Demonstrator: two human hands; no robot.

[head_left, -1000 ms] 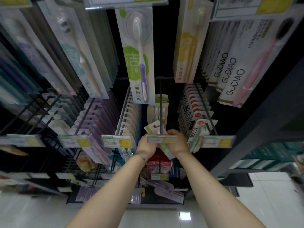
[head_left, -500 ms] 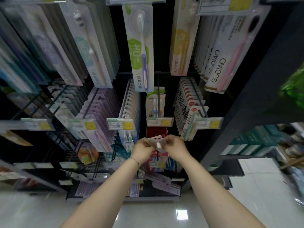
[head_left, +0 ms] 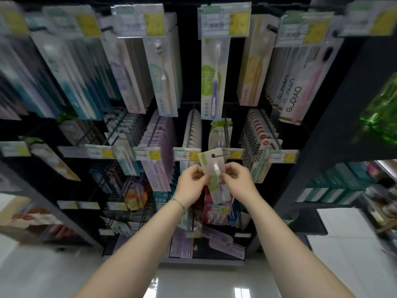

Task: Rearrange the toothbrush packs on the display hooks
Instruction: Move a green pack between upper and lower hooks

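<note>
Pinching toothbrush pack [head_left: 212, 166] by both card edges, left hand [head_left: 190, 184] and right hand [head_left: 238, 182], fingers curled round it. Raised back up from below the price tag [head_left: 234, 153], where held half a second ago; hang hole now level with tip of display hook [head_left: 225, 134], probably about to re-hang. Cannot confirm threading (motion blur). Lower half of pack hidden behind hands

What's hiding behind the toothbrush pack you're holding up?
Behind the toothbrush pack, pinched by the left hand and right hand, a price tag peeks out, with red packs lower down. The rest of that tag is covered.
</note>
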